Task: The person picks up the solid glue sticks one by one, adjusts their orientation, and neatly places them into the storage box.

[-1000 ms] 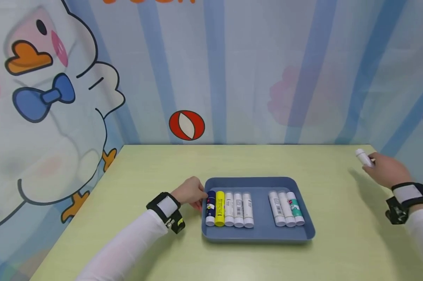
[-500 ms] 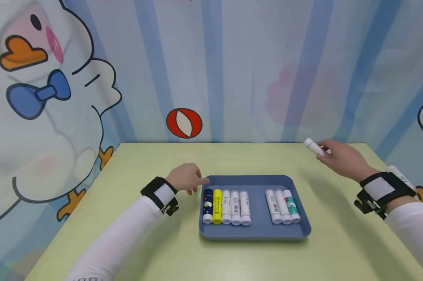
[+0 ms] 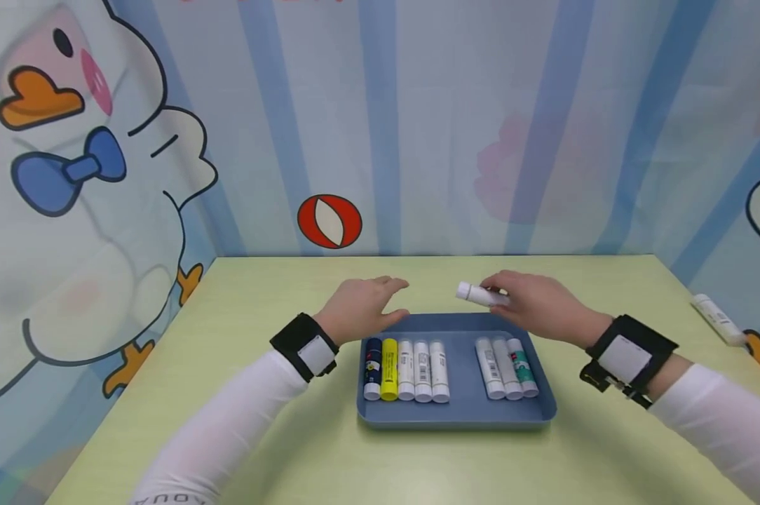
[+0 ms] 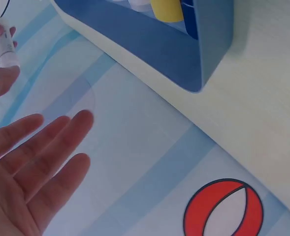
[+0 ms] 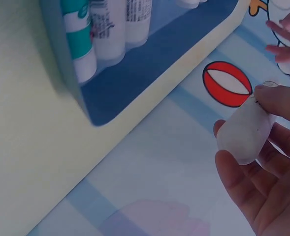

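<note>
My right hand (image 3: 540, 303) grips a white glue stick (image 3: 477, 294) above the far rim of the blue-grey tray (image 3: 456, 416). In the right wrist view the same glue stick (image 5: 248, 130) sits between thumb and fingers. My left hand (image 3: 362, 308) hovers over the tray's far left corner, fingers spread, holding nothing; the left wrist view shows its bare palm (image 4: 7, 201). A dark blue tube (image 3: 373, 368), a yellow tube (image 3: 389, 369) and several white glue sticks (image 3: 423, 372) lie side by side at the tray's left. To their right, past a gap, is another group with a green-labelled tube (image 3: 522, 367).
Another white glue stick (image 3: 718, 319) lies at the table's right edge. A printed curtain (image 3: 430, 126) with a red ball drawing (image 3: 329, 221) hangs behind the pale yellow table (image 3: 292, 449).
My right hand has carried the white glue stick leftward from the far right to above the tray. My left hand has left the tray's left side, moving up and rightward with its fingers opening out.
</note>
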Demonstrator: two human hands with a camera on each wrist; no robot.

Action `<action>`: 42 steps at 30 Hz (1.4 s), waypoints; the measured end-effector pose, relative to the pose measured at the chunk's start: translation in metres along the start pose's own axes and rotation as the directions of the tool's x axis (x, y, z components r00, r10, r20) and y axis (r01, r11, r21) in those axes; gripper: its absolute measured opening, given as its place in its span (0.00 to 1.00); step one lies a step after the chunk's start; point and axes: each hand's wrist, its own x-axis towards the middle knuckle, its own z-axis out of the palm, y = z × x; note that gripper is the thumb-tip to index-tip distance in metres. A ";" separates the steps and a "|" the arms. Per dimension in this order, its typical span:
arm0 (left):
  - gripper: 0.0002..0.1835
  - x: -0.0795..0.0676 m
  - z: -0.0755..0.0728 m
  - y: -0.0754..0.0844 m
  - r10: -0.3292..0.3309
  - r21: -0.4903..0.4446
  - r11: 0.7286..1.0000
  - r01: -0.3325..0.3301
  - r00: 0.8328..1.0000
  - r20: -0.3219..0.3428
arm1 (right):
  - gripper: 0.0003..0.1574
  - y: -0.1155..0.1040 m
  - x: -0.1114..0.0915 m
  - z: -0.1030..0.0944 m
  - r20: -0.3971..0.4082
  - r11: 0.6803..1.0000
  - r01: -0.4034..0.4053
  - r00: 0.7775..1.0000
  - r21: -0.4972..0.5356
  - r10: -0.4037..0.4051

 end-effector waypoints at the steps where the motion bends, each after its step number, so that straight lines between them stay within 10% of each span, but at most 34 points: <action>1: 0.28 0.001 0.002 0.002 0.026 0.021 0.999 -0.026 1.000 -0.013 | 0.23 -0.005 0.001 0.002 0.004 1.000 0.016 1.000 0.003 -0.016; 12: 0.32 0.006 0.013 0.027 0.114 0.060 0.992 -0.113 0.993 -0.019 | 0.21 -0.031 0.009 0.018 0.019 0.993 0.112 0.993 0.020 -0.113; 20: 0.15 0.003 0.023 0.026 0.222 0.051 0.974 -0.219 0.974 -0.044 | 0.21 -0.038 0.013 0.027 0.011 0.981 0.195 0.981 0.005 -0.195; 31: 0.17 0.000 0.026 0.017 0.102 -0.011 0.995 -0.102 0.994 -0.029 | 0.41 -0.032 0.012 0.023 0.013 0.965 -0.055 0.998 0.256 0.054; 35: 0.18 0.000 0.026 0.016 0.019 -0.090 0.996 -0.024 0.998 -0.059 | 0.45 -0.031 0.014 0.024 0.057 0.816 -0.220 0.973 0.534 0.225; 42: 0.17 0.005 0.020 0.025 -0.107 -0.277 0.959 0.067 0.986 -0.131 | 0.42 -0.039 0.018 0.032 0.205 0.300 -0.324 0.908 0.897 0.366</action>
